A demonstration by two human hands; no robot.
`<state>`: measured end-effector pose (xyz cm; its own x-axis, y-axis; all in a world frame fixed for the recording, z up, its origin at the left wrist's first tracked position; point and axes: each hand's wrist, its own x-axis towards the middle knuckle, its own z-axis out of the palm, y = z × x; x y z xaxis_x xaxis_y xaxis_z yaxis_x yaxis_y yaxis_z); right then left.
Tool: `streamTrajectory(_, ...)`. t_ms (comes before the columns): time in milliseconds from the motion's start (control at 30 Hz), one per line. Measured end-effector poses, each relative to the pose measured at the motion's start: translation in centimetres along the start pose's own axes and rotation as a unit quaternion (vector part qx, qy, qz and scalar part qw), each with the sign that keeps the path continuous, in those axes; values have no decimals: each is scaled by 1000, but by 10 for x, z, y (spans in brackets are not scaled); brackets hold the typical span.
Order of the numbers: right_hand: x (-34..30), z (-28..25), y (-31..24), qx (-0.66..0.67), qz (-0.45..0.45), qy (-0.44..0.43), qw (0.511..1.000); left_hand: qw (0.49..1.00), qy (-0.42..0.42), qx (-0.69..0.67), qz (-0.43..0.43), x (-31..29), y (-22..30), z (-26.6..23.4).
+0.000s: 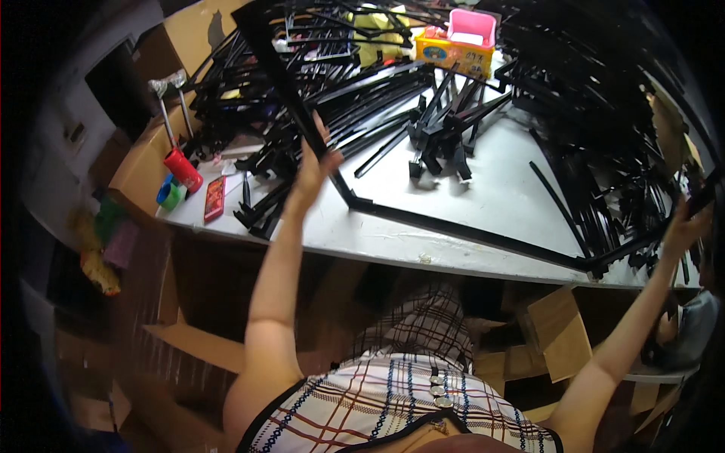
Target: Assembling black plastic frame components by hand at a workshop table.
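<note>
I hold a large black rectangular frame [468, 232] between both hands. Its near bar runs above the front of the white table [377, 240], with a corner at either end. My left hand [311, 167] is closed round the left side bar, which rises toward the upper left. At the far right my right hand [686, 228] grips the right side bar; its fingers are partly in shadow. Within the frame's outline lie black bars with angled end pieces [445, 140] on the tabletop. The frame's far side blends into the dark pieces behind it.
Heaps of black strips [563, 181] cover the right and back left. A yellow box [453, 57] holding a pink container [473, 29] stands at the back. A red phone [215, 199], red roll [183, 170] and green tape roll [171, 195] sit left. Cardboard boxes [559, 332] stand below the edge.
</note>
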<state>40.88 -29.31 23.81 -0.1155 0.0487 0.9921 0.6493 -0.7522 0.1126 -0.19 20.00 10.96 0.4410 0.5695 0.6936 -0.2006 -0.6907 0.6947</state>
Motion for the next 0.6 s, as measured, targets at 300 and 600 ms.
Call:
streamTrajectory(300, -164, -8, -43, 312, 409, -241, 823, 981, 71, 180, -29, -97, -29, -10)
streamTrajectory(600, -15, 49, -153, 415, 181, -277, 848, 903, 359, -164, -170, -160, 42, -66)
